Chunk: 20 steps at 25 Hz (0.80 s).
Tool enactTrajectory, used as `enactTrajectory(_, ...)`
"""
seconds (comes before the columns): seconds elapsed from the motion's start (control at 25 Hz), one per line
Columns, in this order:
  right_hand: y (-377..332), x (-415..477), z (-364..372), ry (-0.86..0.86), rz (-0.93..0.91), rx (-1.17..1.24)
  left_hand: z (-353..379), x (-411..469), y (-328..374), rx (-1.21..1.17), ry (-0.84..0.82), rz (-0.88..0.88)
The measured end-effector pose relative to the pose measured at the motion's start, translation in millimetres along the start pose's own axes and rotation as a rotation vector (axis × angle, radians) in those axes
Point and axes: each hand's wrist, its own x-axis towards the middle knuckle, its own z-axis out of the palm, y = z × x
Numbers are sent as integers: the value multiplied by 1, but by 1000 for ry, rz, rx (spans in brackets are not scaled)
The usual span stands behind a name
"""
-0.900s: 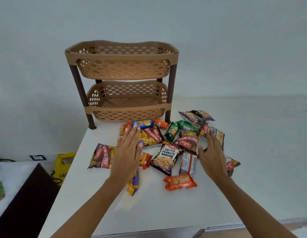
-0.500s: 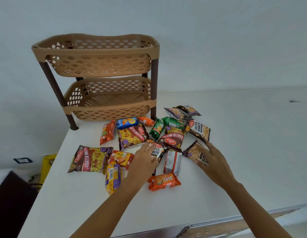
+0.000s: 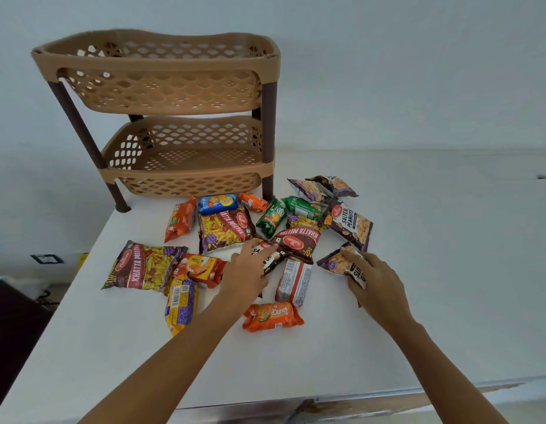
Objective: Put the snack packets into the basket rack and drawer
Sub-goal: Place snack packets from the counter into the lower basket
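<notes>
Snack packets [image 3: 267, 240] were found scattered in a loose cluster on the white table [image 3: 418, 270], just in front of the basket rack [image 3: 161, 117]. None was seen in either tier of the rack. A salted peanuts packet [image 3: 273, 258] near the middle of the cluster was partly covered by the left hand [image 3: 245, 272]; fingers were laid over it, thumb tip at its edge, but whether it was truly gripped could not be told. A second peanuts packet [image 3: 339, 261], at the right edge of the cluster, was clasped by the right hand [image 3: 374, 283], fingers curled over its near end. Between the hands a white-and-red biscuit pack [image 3: 293, 281] was noted, with an orange Bounce pack [image 3: 271, 315] lying nearest the viewer. Two Khatta Meetha bags were recorded, a large Khatta Meetha bag [image 3: 143, 266] at far left and another [image 3: 224, 229] closer to the rack; a dark red one [image 3: 299, 241] lay beside the left fingertips. Green packs [image 3: 271, 217], a blue pack [image 3: 218, 204] and small orange packs [image 3: 180, 218] were seen nearest the rack's front. The rack was two-tiered, tan lattice baskets on dark brown legs [image 3: 268, 142], standing at the table's far left against a pale wall [image 3: 388, 71]
</notes>
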Motion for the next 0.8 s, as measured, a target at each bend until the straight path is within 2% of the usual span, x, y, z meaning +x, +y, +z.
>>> enactTrajectory(0.12,-7,0,-7,49,-23,45,-4,-1,-1,-137,63,-2)
enactTrajectory(0.4,-51,25,-17,141,-123,179,-40,-4,-10,-229,286,99)
enactTrajectory(0.64,-114,70,-12,197,-146,301,-98,9,-53,-323,416,45)
enactTrajectory(0.8,-175,110,3,189,-168,434,-133,38,-97,-258,519,-9)
